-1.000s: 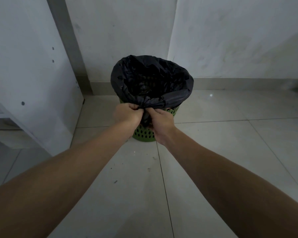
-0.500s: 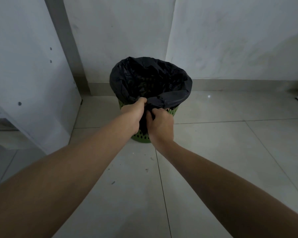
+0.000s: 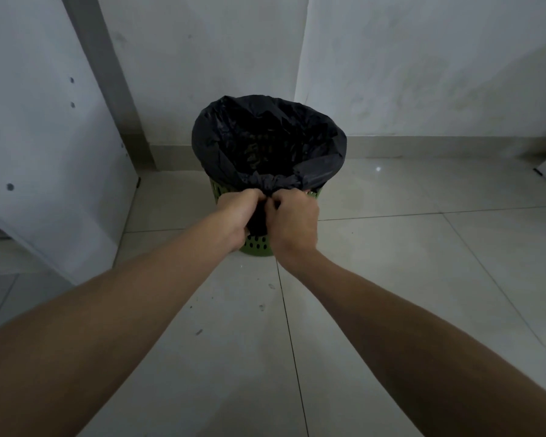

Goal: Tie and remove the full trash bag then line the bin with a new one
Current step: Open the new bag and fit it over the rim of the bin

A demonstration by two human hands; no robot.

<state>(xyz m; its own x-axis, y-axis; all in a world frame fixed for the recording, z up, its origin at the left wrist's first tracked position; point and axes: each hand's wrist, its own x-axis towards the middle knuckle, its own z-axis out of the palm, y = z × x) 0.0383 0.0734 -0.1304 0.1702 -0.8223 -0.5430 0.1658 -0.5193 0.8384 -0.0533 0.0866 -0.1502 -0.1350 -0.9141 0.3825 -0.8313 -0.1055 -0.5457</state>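
Pale floor tiles (image 3: 391, 279) meet a white wall corner where the green perforated bin (image 3: 256, 246) stands, lined with a black trash bag (image 3: 234, 146) draped over its rim. Both hands, left hand (image 3: 237, 212) and right hand (image 3: 293, 219), are closed on a gathered bunch of the bag at the near rim, knuckles almost touching.

The green perforated plastic bin (image 3: 255, 244) stands on the pale tiled floor (image 3: 391, 279) at twelve o'clock, before the wall corner. The black plastic trash bag (image 3: 265, 143) sits in it, folded over its rim. Both hands meet at its near edge: left hand (image 3: 238, 212) at eleven, right hand (image 3: 293, 220) at one. The white drilled panel (image 3: 44, 137) stands at nine.
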